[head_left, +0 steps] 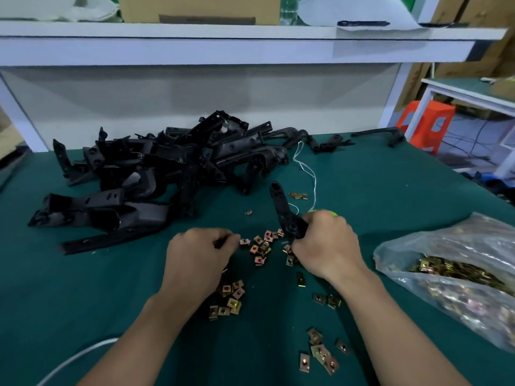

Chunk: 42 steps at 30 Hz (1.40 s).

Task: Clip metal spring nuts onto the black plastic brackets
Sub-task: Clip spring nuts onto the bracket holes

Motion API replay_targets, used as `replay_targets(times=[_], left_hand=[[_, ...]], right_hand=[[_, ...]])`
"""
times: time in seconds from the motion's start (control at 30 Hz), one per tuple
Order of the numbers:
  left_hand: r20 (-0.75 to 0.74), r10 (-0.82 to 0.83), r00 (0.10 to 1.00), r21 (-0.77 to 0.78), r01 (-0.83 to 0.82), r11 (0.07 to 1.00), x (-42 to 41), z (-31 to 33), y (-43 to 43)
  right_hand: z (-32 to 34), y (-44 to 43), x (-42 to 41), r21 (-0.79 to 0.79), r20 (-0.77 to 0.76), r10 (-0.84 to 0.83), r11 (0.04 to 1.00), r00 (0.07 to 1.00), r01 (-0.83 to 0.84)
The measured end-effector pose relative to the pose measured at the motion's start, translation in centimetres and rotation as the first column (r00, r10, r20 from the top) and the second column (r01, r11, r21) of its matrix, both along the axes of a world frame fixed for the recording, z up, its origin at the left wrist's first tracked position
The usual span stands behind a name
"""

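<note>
My right hand [324, 243] grips a long black plastic bracket [281, 210] by its lower end, and the bracket points up and away from me. My left hand [198, 252] has its fingers curled, and its fingertips pinch a small metal spring nut [244, 241] just above the green table [390, 190]. Several loose brass-coloured spring nuts [262, 247] lie scattered between and below my hands. A big heap of black brackets [156, 168] sits at the back left.
A clear plastic bag [457, 271] full of spring nuts lies at the right. White string [308, 169] trails behind the held bracket. A white cable [72, 360] runs at the lower left. A white shelf [223, 48] spans the back. An orange stool [429, 123] stands beyond the table's right side.
</note>
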State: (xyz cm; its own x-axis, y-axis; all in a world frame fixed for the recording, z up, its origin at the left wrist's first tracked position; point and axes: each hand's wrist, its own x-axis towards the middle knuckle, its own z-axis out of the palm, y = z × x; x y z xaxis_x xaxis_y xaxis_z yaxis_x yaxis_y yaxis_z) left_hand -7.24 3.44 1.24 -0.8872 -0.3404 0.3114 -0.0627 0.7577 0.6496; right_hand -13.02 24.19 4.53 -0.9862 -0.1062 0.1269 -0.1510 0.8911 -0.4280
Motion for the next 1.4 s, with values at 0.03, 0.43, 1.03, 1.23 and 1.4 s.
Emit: replay_targets(times=[0.03, 0.43, 1.03, 1.23, 1.4], left_hand=[[0.006, -0.005, 1.000, -0.001, 0.005, 1.000, 0.0, -0.1, 0.0], [0.090, -0.009, 0.996, -0.287, 0.034, 0.957, -0.6, -0.5, 0.3], [-0.318, -0.280, 0.906, -0.126, 0.252, 0.959, 1.8, 0.9, 2.6], [-0.239, -0.186, 0.953, -0.090, 0.169, 0.981, 1.5, 0.7, 2.2], [-0.269, -0.170, 0.948, -0.095, 0.149, 0.984, 1.3, 0.7, 2.1]], right_hand=[[0.2, 0.3, -0.1, 0.020, 0.024, 0.032, 0.999, 0.999, -0.033], [0.4, -0.6, 1.6, 0.186, 0.020, 0.138, 0.973, 0.990, -0.139], [0.7, -3.3, 3.2, -0.852, 0.310, 0.270, 0.505, 0.912, 0.140], [0.4, -3.9, 3.5, -0.856, 0.340, 0.300, 0.492, 0.891, 0.161], [-0.1, -3.9, 3.4, -0.871, 0.356, 0.330, 0.455, 0.875, 0.182]])
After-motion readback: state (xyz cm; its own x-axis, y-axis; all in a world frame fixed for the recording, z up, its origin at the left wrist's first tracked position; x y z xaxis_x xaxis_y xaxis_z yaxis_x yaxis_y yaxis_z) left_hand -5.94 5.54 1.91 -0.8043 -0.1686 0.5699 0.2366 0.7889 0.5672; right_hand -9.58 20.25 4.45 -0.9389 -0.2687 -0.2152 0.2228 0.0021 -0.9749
